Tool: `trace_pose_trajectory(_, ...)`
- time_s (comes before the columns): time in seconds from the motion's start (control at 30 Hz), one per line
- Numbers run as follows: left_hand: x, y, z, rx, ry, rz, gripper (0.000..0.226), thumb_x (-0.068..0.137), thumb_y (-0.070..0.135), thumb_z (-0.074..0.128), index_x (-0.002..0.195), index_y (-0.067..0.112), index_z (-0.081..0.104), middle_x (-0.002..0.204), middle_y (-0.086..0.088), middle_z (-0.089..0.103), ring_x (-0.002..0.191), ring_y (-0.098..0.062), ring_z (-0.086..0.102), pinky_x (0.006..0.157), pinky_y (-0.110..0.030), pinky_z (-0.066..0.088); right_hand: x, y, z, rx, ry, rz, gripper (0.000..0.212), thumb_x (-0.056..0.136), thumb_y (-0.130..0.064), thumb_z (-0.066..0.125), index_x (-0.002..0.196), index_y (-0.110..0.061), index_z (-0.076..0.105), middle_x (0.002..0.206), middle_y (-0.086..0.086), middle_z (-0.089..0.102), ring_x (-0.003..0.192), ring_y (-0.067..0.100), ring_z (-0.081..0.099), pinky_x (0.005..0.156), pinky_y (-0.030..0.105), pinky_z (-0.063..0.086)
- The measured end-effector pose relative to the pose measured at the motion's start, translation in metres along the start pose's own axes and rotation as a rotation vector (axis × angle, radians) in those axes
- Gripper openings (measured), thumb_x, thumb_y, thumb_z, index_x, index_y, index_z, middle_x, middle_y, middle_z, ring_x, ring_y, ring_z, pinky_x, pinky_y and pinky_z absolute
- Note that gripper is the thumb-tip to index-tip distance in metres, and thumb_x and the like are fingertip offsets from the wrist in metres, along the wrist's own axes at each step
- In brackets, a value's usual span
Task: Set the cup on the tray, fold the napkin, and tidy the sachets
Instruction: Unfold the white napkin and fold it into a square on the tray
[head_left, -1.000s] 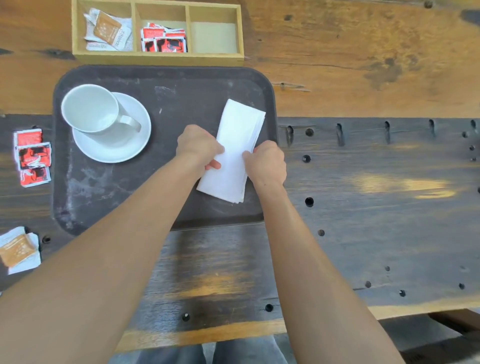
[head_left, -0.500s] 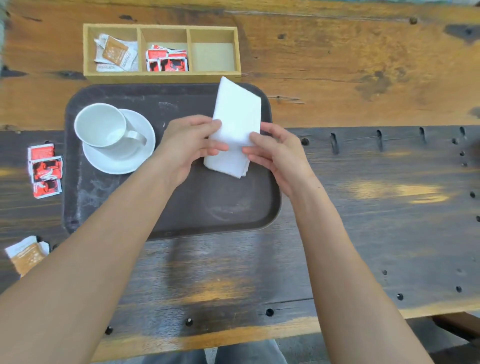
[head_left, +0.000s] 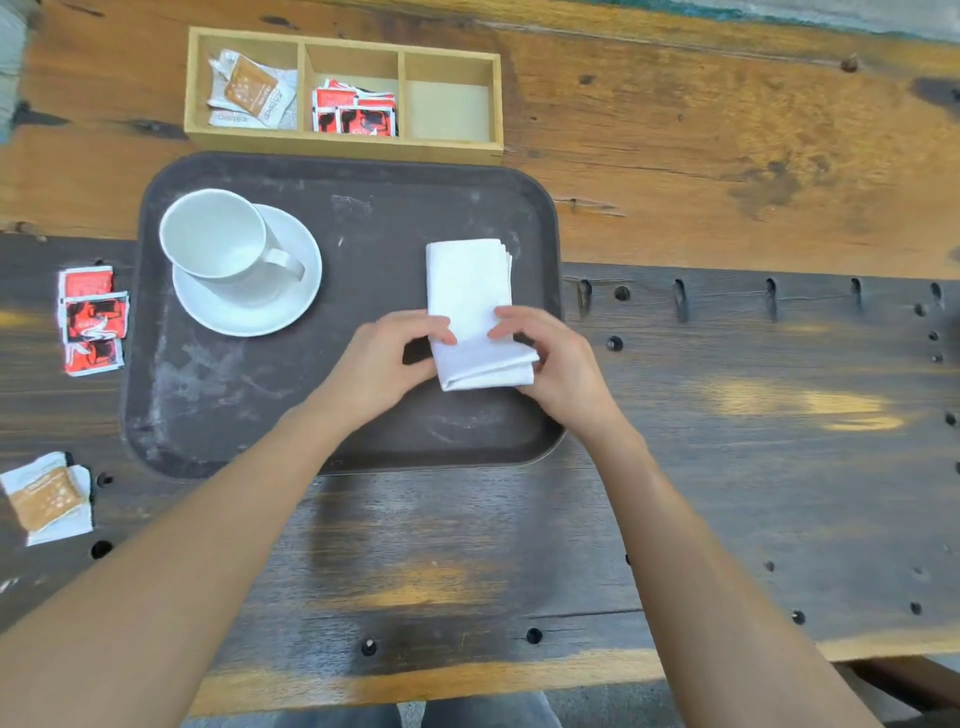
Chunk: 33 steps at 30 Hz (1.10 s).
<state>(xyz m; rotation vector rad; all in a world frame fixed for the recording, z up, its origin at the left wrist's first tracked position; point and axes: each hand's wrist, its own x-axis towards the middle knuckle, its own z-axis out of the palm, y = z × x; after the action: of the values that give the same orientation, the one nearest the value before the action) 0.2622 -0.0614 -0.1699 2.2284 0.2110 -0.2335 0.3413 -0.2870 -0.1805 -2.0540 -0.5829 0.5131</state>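
A folded white napkin lies on the right side of the dark tray. My left hand pinches its near left edge and my right hand holds its near right corner, where the fold is doubled over. A white cup stands on a white saucer at the tray's left. Red sachets lie on the table left of the tray, and a brown-and-white sachet sits nearer me at the left edge.
A wooden three-compartment box stands behind the tray: brown sachets in the left bay, red sachets in the middle, the right bay bare. The dark bench top has round peg holes to the right.
The napkin was held up over the tray's far edge half a second ago; it now lies flat on the tray's right side. Both hands came down toward me with it.
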Motion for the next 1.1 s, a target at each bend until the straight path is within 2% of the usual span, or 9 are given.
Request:
trace_pose_trajectory(0.07, -0.002, -0.002, 0.005, 0.043, 0.008, 0.000, 0.030, 0.085, 0.002, 0.076, 0.113, 0.013, 0.076, 0.134, -0.002, 0.068, 0.134, -0.021, 0.054, 0.109, -0.019, 0.033, -0.009, 0.005, 0.002, 0.078, -0.041, 0.029, 0.034, 0.080, -0.002, 0.085, 0.111, -0.011, 0.079, 0.131, 0.004, 0.070, 0.110, 0.016, 0.070, 0.076, 0.022, 0.057)
trace_pose_trajectory(0.17, 0.002, -0.002, 0.004, 0.072, 0.021, -0.031, 0.034, 0.087, 0.006, 0.075, 0.120, 0.016, 0.075, 0.133, -0.003, 0.067, 0.135, -0.019, 0.050, 0.106, -0.017, 0.031, -0.007, 0.003, 0.000, 0.160, -0.041, 0.138, 0.028, 0.084, -0.012, 0.085, 0.110, -0.023, 0.082, 0.098, 0.017, 0.078, 0.064, 0.030, 0.065, 0.057, 0.039, 0.057)
trace_pose_trajectory(0.23, 0.006, -0.001, 0.002, 0.032, 0.028, -0.077, 0.029, 0.091, 0.012, 0.071, 0.119, 0.018, 0.076, 0.115, -0.003, 0.071, 0.113, -0.013, 0.058, 0.092, -0.017, 0.037, 0.006, -0.002, -0.005, 0.199, -0.013, 0.144, 0.021, 0.085, -0.026, 0.084, 0.105, -0.031, 0.082, 0.075, 0.025, 0.072, 0.050, 0.021, 0.057, 0.053, 0.037, 0.052)
trace_pose_trajectory(0.33, 0.014, 0.000, -0.001, -0.225, 0.046, -0.256, 0.018, 0.096, 0.024, 0.064, 0.107, 0.019, 0.077, 0.082, 0.006, 0.072, 0.068, 0.001, 0.059, 0.071, -0.023, 0.043, 0.037, -0.013, -0.010, 0.228, 0.077, 0.143, 0.013, 0.087, -0.033, 0.078, 0.098, -0.027, 0.082, 0.057, 0.014, 0.065, 0.043, 0.014, 0.051, 0.049, 0.026, 0.044)
trace_pose_trajectory(0.4, 0.020, 0.001, -0.001, -0.381, 0.096, -0.391, 0.018, 0.097, 0.023, 0.061, 0.102, 0.016, 0.077, 0.077, 0.006, 0.072, 0.055, 0.006, 0.058, 0.065, -0.023, 0.044, 0.060, -0.018, -0.010, 0.186, 0.110, 0.155, 0.014, 0.091, -0.029, 0.074, 0.098, -0.018, 0.079, 0.056, 0.008, 0.062, 0.042, 0.014, 0.049, 0.048, 0.026, 0.042)
trace_pose_trajectory(0.5, 0.031, 0.003, -0.001, -0.495, 0.139, -0.498, 0.018, 0.095, 0.015, 0.059, 0.093, 0.008, 0.075, 0.087, -0.006, 0.073, 0.069, -0.008, 0.066, 0.064, -0.026, 0.046, 0.092, -0.021, -0.007, 0.039, 0.098, 0.142, 0.024, 0.096, -0.027, 0.069, 0.087, -0.004, 0.066, 0.059, 0.000, 0.052, 0.046, 0.014, 0.046, 0.050, 0.028, 0.040)
trace_pose_trajectory(0.63, 0.042, 0.007, 0.002, -0.579, 0.204, -0.596, 0.020, 0.091, 0.026, 0.064, 0.082, 0.010, 0.073, 0.078, -0.006, 0.070, 0.072, -0.018, 0.068, 0.069, -0.030, 0.053, 0.121, -0.018, -0.001, -0.155, 0.048, 0.176, 0.035, 0.099, -0.031, 0.064, 0.074, -0.016, 0.044, 0.064, -0.006, 0.044, 0.060, 0.017, 0.042, 0.059, 0.035, 0.040)
trace_pose_trajectory(0.87, 0.050, 0.018, 0.006, -0.472, 0.362, -0.710, 0.021, 0.085, 0.022, 0.073, 0.076, 0.004, 0.072, 0.074, -0.017, 0.075, 0.067, -0.031, 0.077, 0.074, -0.039, 0.066, 0.125, -0.008, 0.009, -0.290, 0.116, 0.304, 0.034, 0.088, -0.037, 0.077, 0.088, -0.011, 0.053, 0.082, 0.001, 0.062, 0.079, 0.027, 0.061, 0.071, 0.038, 0.047)
trace_pose_trajectory(1.1, 0.057, 0.022, 0.005, -0.179, 0.366, -0.646, 0.041, 0.091, 0.040, 0.062, 0.081, 0.001, 0.069, 0.079, -0.019, 0.073, 0.082, -0.038, 0.071, 0.079, -0.042, 0.059, 0.116, -0.018, 0.011, -0.297, 0.139, 0.429, 0.030, 0.096, -0.042, 0.063, 0.090, -0.014, 0.054, 0.091, 0.006, 0.067, 0.089, 0.031, 0.064, 0.071, 0.039, 0.052)
